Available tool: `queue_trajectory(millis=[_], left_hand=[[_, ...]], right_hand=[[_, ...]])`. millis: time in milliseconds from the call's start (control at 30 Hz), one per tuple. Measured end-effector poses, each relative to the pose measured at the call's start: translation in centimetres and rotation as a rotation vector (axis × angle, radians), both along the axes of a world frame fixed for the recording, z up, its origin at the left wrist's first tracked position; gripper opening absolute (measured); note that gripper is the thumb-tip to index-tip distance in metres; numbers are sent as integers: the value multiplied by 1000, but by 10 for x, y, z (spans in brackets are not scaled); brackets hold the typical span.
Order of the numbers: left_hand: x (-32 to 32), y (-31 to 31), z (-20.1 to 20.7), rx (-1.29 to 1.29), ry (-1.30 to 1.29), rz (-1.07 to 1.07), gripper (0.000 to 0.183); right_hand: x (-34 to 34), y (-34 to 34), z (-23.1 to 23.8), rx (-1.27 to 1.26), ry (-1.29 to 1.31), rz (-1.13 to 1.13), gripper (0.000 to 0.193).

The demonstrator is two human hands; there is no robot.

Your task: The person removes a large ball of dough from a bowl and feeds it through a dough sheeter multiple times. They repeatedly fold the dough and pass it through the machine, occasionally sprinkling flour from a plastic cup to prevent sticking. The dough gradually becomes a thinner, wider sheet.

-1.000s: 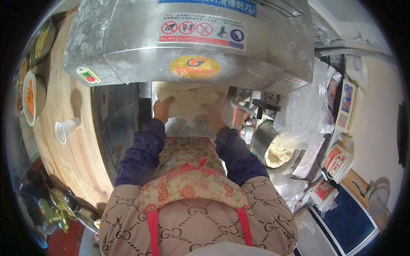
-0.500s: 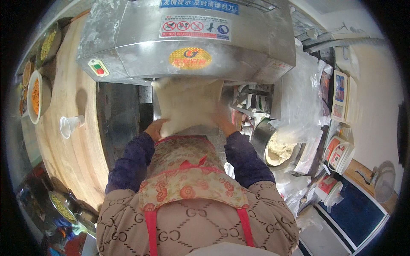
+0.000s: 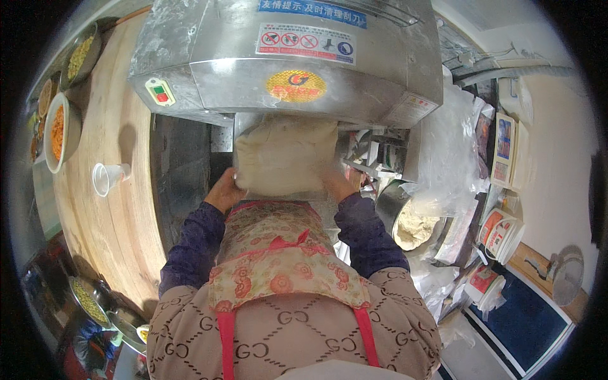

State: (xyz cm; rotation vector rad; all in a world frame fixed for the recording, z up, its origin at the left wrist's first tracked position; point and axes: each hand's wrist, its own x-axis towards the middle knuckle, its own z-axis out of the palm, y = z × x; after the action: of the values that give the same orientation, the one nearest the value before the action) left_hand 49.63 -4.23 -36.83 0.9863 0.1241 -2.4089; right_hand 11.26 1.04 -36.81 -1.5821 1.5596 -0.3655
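A pale, wide dough sheet [image 3: 285,155] lies on the metal chute under the steel dough-rolling machine [image 3: 240,82], close in front of my apron. Its far end goes under the machine's housing, where I cannot see it. My left hand [image 3: 225,190] grips the sheet's near left edge, the fingers partly hidden by dough. At the near right edge my right hand [image 3: 339,185] holds the sheet too, its fingertips blurred. Red and green buttons [image 3: 159,92] sit on the machine's left front.
On the left, a wooden table [image 3: 120,215] bears a clear plastic cup [image 3: 109,178] and a bowl of orange shreds [image 3: 58,133]. A metal pot of floury dough [image 3: 415,228] stands to the right, beside plastic sheeting [image 3: 443,152] and white tubs [image 3: 500,235].
The near part of the dough sheet looks fuller and squarer, with a crease across it. My hands still hold its sides. The whole view has shifted slightly.
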Motion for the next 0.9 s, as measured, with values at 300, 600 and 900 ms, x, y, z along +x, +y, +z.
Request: queue_trajectory(millis=[300,600,900], left_hand=[[-9,10,-3,-1231,-1343,-715,90],[-70,-26,-21,-1251,-1557,-650,105],[-102,-60,-9,-814,-1648,-699,87]], right_hand=[[8,-1,35,-143,56,-132,95],[42,-8,-13,-187,75,-462,114],[35,-59,-22,239,58,-716,91]])
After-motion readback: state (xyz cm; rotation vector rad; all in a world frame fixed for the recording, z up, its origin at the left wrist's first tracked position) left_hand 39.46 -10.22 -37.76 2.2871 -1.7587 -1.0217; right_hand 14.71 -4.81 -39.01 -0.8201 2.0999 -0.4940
